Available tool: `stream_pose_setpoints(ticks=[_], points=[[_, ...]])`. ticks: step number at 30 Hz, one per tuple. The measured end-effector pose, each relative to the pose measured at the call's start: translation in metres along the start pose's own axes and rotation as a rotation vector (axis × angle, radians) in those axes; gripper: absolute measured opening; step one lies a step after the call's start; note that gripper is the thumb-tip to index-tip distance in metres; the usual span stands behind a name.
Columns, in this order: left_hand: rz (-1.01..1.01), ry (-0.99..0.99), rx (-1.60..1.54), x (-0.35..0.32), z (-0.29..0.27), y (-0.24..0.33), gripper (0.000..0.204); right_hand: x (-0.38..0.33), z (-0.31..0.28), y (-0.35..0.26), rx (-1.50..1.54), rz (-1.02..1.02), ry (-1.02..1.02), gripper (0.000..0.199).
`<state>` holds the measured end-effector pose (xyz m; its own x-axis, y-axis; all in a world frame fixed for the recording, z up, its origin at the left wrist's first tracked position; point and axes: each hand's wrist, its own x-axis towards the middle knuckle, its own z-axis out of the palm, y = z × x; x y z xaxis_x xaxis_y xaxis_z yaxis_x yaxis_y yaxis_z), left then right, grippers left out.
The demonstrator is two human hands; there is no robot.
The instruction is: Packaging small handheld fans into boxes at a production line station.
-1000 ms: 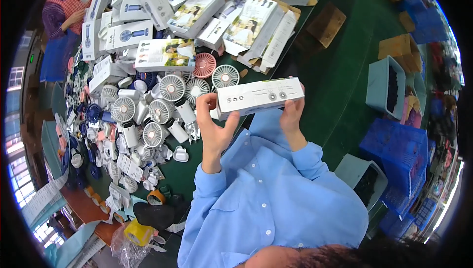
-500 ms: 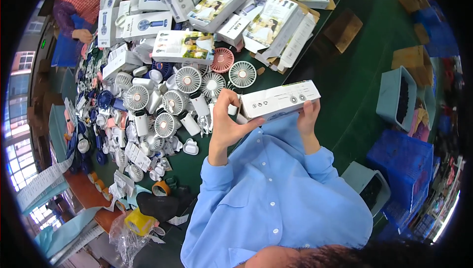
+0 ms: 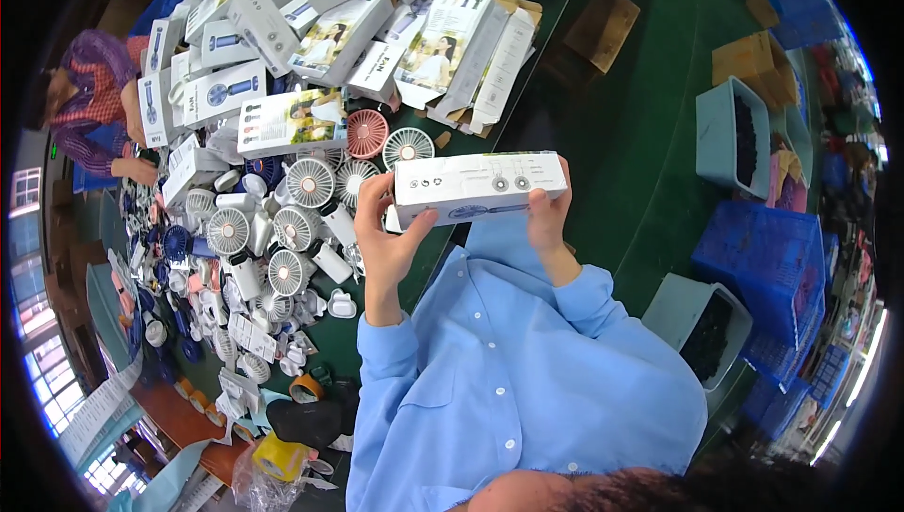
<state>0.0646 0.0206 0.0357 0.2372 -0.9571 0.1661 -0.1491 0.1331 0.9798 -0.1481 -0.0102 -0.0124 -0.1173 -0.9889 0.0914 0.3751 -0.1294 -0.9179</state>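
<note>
Together, the left hand (image 3: 384, 230) and right hand (image 3: 546, 216) grip the ends of a long white box (image 3: 478, 187), fingers closed around it, above the green table (image 3: 612, 136).

A long box (image 3: 478, 187) sits at the centre of the frame, between the left hand (image 3: 386, 234) at its left end and the right hand (image 3: 548, 216) at its right end. Small fans (image 3: 282, 220) lie on the table (image 3: 612, 136) left of it, stacked cartons (image 3: 377, 23) fill the upper left, and bins (image 3: 739, 136) stand at right.
</note>
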Motion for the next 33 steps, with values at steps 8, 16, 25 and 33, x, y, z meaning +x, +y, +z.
stream_pose_setpoints(ticks=[8,16,25,33], points=[[-0.055,-0.167,0.165,0.026,0.014,0.028,0.050,0.010,-0.007,-0.008,-0.066,-0.075,0.102,0.064],[-0.090,-0.105,0.101,0.019,-0.003,0.011,0.060,0.010,-0.006,0.000,-0.039,0.015,0.037,0.043],[0.109,0.135,0.276,0.010,-0.011,-0.003,0.070,0.008,0.007,0.004,0.111,0.083,0.003,0.043],[0.278,0.521,0.599,0.006,-0.026,-0.002,0.055,-0.003,0.035,-0.003,0.055,0.076,0.044,0.049]])
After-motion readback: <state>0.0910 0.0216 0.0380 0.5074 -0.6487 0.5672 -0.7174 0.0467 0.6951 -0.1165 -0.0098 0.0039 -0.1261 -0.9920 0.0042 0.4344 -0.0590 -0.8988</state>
